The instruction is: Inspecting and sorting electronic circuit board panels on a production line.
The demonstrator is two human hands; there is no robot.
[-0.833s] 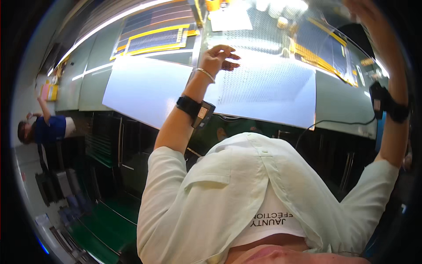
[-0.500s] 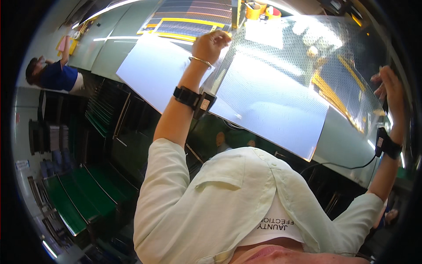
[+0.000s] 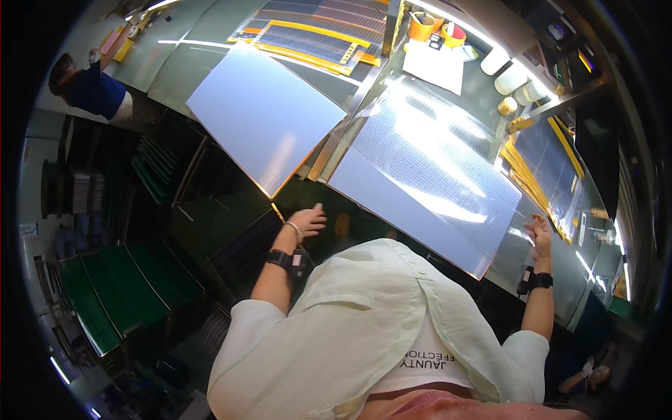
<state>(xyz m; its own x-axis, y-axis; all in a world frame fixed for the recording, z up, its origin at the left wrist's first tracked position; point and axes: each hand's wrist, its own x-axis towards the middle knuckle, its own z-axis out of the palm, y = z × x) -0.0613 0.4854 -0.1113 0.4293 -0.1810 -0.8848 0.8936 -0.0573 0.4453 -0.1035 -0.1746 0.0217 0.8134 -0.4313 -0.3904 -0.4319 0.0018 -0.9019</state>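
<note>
A pale blue-white flat panel (image 3: 413, 203) lies on the bench in front of me. Spread over it is a clear, patterned plastic film (image 3: 434, 150) with bright glare, and its right side hangs past the panel. My left hand (image 3: 306, 222) is in the air off the bench's near edge, fingers stretched out and holding nothing. Beside the film's right edge is my right hand (image 3: 539, 234), its fingers bent but apart; whether they touch the film is hard to see. A second pale panel (image 3: 269, 119), with an orange-edged rim, lies to the left.
Yellow-framed dark screens (image 3: 311, 45) lie at the far left, with more yellow-framed sheets (image 3: 549, 168) at right. Tape rolls (image 3: 421, 26), a white paper sheet (image 3: 434, 64) and white cylinders (image 3: 511, 78) stand at the back. A green rack (image 3: 115, 290) is at lower left. A co-worker (image 3: 91, 87) works at far left.
The raised film has come down over the panel. My left hand has let go and drawn back toward me; my right hand has moved inward and nearer to me.
</note>
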